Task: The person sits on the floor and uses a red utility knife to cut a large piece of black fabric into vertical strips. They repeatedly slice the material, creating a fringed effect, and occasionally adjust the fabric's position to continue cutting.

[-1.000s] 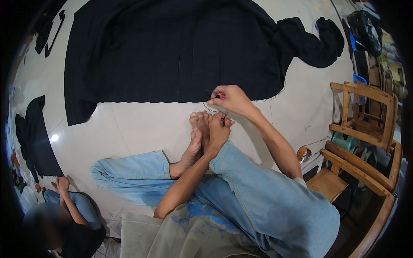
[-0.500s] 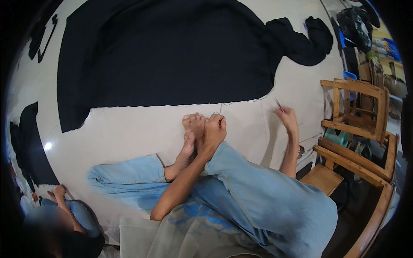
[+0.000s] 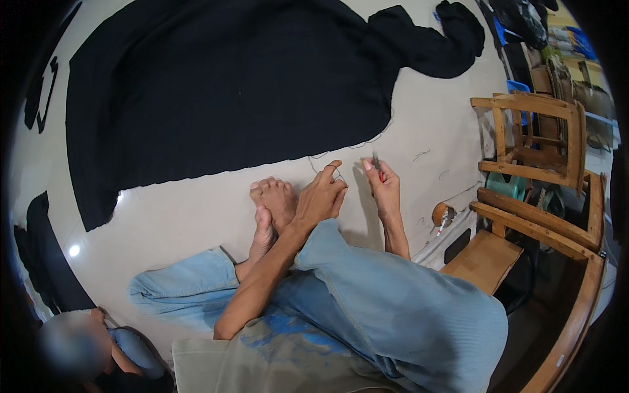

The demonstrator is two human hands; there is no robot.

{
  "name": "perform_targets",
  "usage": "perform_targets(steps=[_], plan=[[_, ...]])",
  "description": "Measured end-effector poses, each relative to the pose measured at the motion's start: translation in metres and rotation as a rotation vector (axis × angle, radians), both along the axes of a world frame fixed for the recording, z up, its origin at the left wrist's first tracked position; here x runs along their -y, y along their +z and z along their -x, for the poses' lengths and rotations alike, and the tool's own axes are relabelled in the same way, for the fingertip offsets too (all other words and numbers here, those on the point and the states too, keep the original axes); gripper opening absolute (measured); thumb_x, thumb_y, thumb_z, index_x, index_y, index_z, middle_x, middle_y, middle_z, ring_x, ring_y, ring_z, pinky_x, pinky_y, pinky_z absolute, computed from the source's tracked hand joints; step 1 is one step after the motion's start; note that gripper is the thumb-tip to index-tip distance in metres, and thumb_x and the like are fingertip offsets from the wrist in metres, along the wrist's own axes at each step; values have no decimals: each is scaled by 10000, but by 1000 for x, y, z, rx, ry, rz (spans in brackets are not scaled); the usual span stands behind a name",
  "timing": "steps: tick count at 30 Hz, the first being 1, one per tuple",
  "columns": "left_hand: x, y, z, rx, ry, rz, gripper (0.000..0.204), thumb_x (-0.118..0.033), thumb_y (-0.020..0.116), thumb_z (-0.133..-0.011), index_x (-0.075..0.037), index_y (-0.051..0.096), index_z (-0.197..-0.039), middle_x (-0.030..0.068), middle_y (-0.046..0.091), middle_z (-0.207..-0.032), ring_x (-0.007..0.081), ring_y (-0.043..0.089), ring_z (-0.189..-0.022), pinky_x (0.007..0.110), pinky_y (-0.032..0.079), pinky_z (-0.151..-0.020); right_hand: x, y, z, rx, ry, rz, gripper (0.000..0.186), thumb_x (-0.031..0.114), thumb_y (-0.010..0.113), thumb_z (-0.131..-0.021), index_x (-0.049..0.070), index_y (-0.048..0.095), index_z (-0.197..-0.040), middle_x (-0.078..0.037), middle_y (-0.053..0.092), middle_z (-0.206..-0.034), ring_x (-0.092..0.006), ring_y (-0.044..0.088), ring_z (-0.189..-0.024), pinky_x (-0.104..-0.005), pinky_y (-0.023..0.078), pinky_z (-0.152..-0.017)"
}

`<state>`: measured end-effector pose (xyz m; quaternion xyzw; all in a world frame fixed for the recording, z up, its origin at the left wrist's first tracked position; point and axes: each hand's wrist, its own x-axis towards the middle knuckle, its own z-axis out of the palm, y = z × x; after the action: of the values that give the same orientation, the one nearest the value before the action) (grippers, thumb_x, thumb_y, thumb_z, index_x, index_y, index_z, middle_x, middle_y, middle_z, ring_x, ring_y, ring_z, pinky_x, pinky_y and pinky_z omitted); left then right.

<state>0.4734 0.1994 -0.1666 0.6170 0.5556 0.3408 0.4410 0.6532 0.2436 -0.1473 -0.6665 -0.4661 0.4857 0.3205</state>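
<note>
A large black cloth (image 3: pixel 229 92) lies spread on the pale floor, its near edge just beyond my feet. My left hand (image 3: pixel 321 200) is in front of that edge, beside my bare foot (image 3: pixel 275 200), its fingers bent with the index finger reaching forward. A thin dark thread (image 3: pixel 317 157) runs from the cloth edge to these fingers, which seem to hold it. To the right, my right hand (image 3: pixel 386 187) is closed on small thread snips (image 3: pixel 377 160) with a red part and dark blades pointing away from me. The blades are slightly blurred and apart from the cloth.
Loose thread bits (image 3: pixel 421 155) lie on the floor at right. Wooden frames (image 3: pixel 534 134) and a cardboard piece (image 3: pixel 485 261) stand at the right, near a tape roll (image 3: pixel 443 214). Another black cloth (image 3: pixel 56 262) lies at far left, with a person (image 3: pixel 131 347) seated near it.
My right hand has moved left with the snips, closer to my left hand. The left hand's index finger has stretched out from a tighter pinch. The whole view has shifted a little.
</note>
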Motion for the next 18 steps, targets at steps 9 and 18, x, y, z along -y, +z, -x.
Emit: perform_targets(steps=[9, 18], plan=[[-35, 3, -15, 1201, -170, 645, 308, -303, 566, -1044, -31, 707, -1074, 106, 633, -1314, 163, 622, -1126, 315, 473, -991, 2, 38, -21, -149, 401, 154, 207, 159, 712, -933, 14, 703, -1081, 75, 594, -749, -36, 504, -665, -226, 368, -592], [-37, 2, -41, 762, -278, 827, 806, -464, 622, -981, -3, 289, -1551, 185, 459, -1516, 291, 508, -1336, 370, 424, -1073, -30, 3, -178, 974, -67, -26, 448, 255, 661, -909, -43, 641, -1243, -189, 730, -856, -313, 700, -765, -438, 518, -700]])
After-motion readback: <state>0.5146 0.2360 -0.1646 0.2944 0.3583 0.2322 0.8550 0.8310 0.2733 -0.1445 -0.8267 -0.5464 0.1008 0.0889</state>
